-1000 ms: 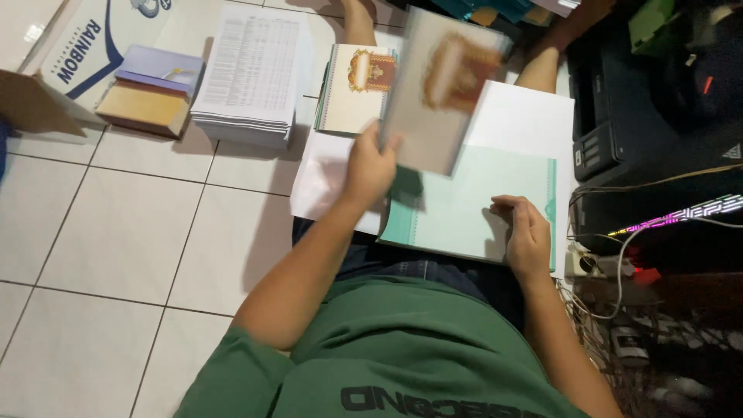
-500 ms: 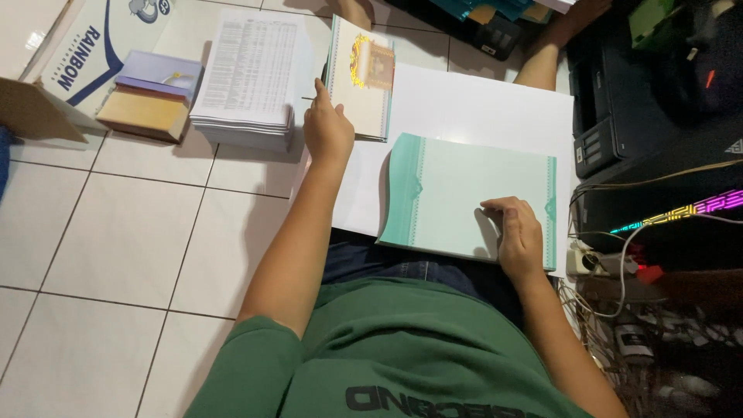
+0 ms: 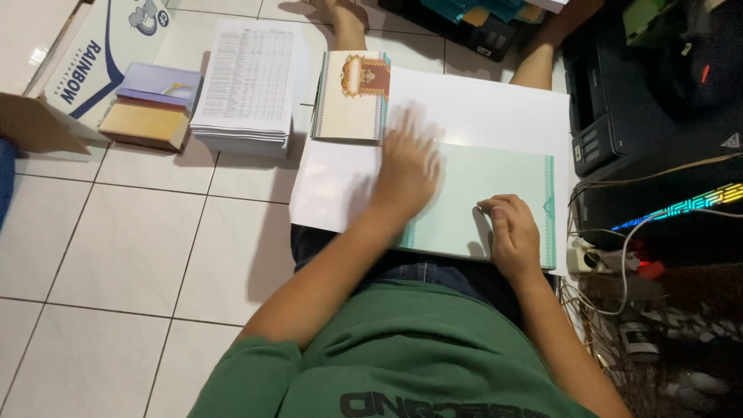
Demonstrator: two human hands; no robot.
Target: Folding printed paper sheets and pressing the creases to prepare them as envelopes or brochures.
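Note:
My left hand is blurred, with fingers spread, over the left edge of a pale green sheet with an ornate border. My right hand rests on that sheet's near right part, fingers curled down on the paper. The green sheet lies on a large white sheet across my lap. A stack of cream booklets with an ornate crest lies just beyond the white sheet's left corner.
A thick stack of printed pages lies on the tiled floor, with a small box of coloured paper and a cardboard box to its left. A black printer, cables and a power strip crowd the right. Bare feet show at the top.
My left hand laid the cream booklet on the stack beyond the white sheet, then came back to the green sheet. My right hand has stayed on the green sheet.

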